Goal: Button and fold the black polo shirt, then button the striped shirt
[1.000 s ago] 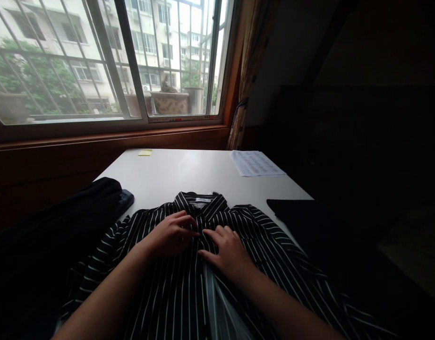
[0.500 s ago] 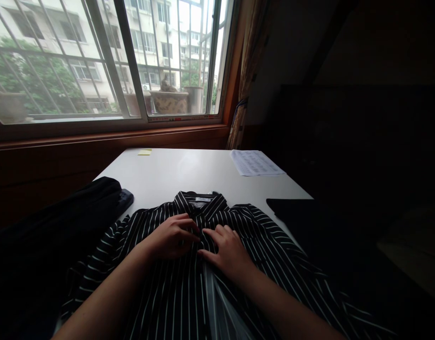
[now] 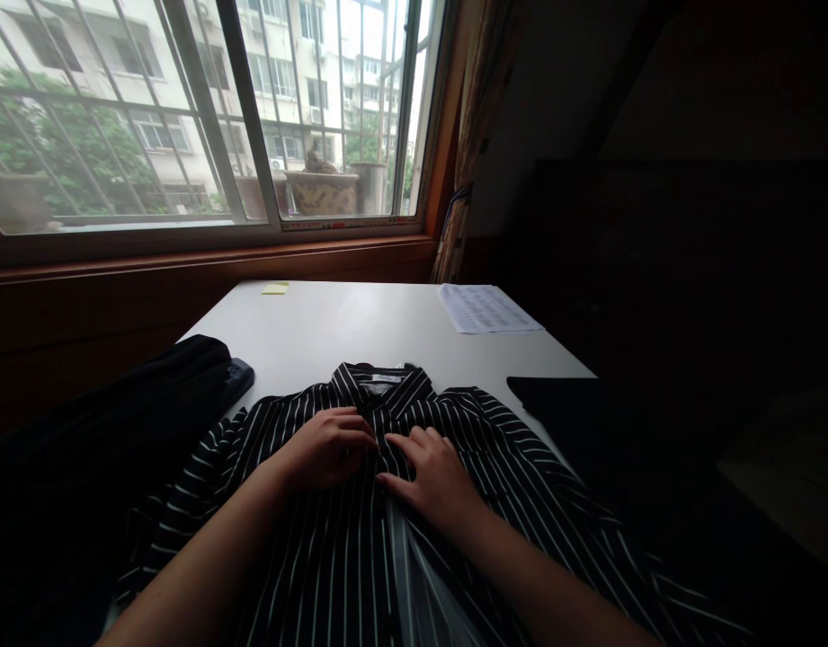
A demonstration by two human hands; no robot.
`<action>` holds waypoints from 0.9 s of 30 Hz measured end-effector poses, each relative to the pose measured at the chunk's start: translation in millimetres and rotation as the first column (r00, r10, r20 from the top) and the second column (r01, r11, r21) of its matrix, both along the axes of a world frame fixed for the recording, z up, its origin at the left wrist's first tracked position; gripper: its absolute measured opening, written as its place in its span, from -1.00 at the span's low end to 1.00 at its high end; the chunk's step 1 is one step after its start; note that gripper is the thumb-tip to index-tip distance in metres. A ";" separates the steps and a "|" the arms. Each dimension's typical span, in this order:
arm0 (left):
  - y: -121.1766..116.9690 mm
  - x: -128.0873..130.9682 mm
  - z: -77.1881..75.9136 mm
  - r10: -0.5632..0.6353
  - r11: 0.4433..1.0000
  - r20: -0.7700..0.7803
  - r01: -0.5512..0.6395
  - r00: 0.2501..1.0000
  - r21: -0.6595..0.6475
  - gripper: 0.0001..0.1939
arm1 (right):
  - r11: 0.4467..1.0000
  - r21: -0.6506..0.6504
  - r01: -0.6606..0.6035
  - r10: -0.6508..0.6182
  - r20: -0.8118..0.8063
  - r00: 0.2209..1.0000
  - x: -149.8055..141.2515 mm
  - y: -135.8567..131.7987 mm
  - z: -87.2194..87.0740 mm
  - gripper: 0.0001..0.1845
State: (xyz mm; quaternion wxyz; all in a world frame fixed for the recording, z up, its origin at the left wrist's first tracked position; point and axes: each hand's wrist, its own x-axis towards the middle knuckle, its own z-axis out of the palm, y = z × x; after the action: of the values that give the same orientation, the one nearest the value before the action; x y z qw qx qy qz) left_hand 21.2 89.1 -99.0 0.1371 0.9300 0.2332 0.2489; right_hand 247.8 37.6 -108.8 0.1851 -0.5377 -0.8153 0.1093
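A black shirt with thin white stripes (image 3: 521, 485) lies face up on the white table (image 3: 333, 328), its collar toward the window. My left hand (image 3: 325, 447) rests on the shirt's chest just below the collar, fingers curled and pinching the fabric at the front opening. Right beside it, my right hand (image 3: 435, 476) also lies on the front placket, fingers bent and pressed into the cloth. The two hands nearly touch at the shirt's middle line.
A dark garment (image 3: 117, 413) is heaped at the table's left edge. A printed sheet of paper (image 3: 485, 308) lies at the far right, a yellow sticky note (image 3: 276, 288) at the far edge, and a dark flat object (image 3: 562, 395) at the right.
Both hands stay on the shirt front; only the left fingers shift slightly at the placket.
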 end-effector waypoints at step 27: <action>-2.7 1.2 2.1 0.042 0.992 0.037 -0.037 0.998 -0.121 -0.71 | 1.000 -0.004 0.002 -0.002 0.006 1.000 0.8 0.7 -1.4 -0.45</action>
State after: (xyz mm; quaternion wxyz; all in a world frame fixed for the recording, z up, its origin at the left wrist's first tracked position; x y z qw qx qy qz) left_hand 22.4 86.4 -96.9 0.1924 0.9102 0.2634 0.2553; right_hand 248.6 38.3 -110.2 0.1819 -0.5393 -0.8149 0.1092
